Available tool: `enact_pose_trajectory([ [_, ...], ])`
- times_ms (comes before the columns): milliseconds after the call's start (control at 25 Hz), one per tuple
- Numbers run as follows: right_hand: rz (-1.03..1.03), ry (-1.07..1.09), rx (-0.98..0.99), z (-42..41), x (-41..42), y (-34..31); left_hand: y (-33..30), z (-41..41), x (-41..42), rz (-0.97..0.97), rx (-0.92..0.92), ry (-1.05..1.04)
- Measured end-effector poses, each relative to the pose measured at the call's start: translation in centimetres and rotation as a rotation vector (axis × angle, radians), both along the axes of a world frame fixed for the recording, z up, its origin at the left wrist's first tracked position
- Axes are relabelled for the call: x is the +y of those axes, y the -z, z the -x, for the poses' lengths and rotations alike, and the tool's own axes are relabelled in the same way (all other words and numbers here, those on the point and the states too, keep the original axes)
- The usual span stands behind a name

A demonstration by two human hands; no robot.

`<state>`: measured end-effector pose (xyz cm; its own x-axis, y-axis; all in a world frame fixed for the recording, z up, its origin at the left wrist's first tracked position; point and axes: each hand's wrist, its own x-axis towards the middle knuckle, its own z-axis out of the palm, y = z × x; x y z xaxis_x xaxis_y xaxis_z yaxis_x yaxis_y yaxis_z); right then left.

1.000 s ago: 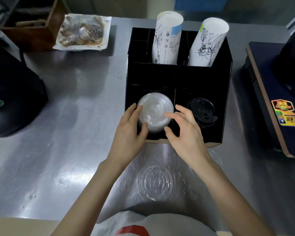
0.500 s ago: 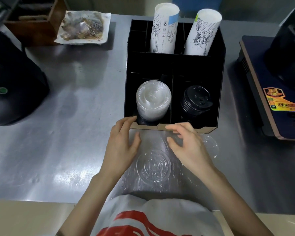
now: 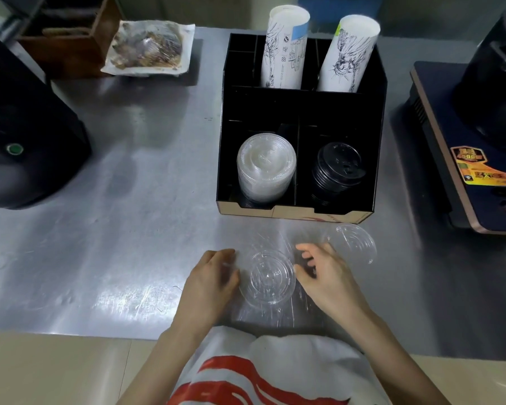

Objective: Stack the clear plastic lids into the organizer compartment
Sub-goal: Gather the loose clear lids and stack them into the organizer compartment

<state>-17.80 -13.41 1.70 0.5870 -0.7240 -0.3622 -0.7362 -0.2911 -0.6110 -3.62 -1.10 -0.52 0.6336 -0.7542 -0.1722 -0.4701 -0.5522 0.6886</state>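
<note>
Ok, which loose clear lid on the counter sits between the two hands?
The clear lid lying flat between the left hand and right hand. The other loose lid lies farther right, nearer the organizer.

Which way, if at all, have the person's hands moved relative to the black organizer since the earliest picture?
Yes. Both the left hand and right hand have drawn back from the organizer toward the person, now flanking a loose clear lid.

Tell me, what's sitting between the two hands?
In the head view, one clear plastic lid lies flat on the metal counter, between the left hand and the right hand. Neither hand grips it.
</note>
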Motion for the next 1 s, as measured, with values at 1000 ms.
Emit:
enact_pose_trajectory([
  [1000, -0.043, 0.044, -0.072, -0.8, 0.8, -1.1, -0.6, 0.7, -0.1, 0.089, 0.076, 0.218],
])
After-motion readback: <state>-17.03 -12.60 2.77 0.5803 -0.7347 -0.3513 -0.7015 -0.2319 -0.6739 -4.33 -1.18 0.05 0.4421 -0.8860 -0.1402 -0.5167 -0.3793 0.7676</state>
